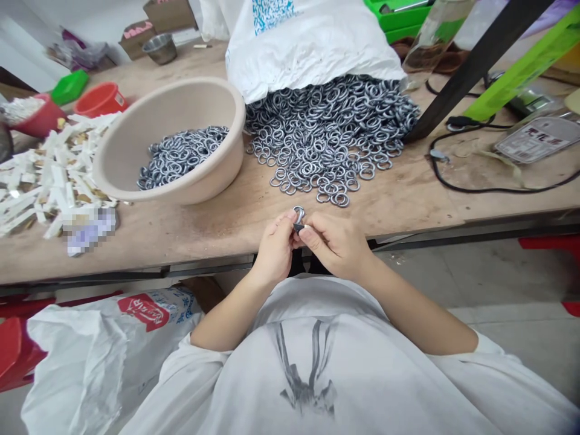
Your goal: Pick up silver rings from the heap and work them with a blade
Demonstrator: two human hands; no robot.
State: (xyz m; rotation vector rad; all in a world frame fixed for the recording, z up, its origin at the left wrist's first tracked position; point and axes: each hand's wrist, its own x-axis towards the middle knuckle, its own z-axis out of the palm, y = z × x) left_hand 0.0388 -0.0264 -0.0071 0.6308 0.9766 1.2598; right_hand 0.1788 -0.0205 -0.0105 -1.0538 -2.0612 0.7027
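At the front edge of the table, my left hand (276, 244) and my right hand (339, 244) meet with their fingers pinched. A grey metal ring (299, 211) sticks up between the fingertips, against my left thumb. A small black strip-like piece (299, 228) shows just below it, between both hands; its kind I cannot make out. Just beyond the hands lies a loose pile of similar metal rings (326, 139), spilling from a white woven sack (312, 48). More rings (183, 157) fill the bottom of a beige plastic basin (222, 172) to the left.
White strip-like pieces (57, 172) are heaped at the left, near red bowls (97, 99). A dark upright bar (475, 66), a black cord (471, 188) and a labelled tag (531, 140) are on the right. Below the table's left side stands a white sack (104, 356).
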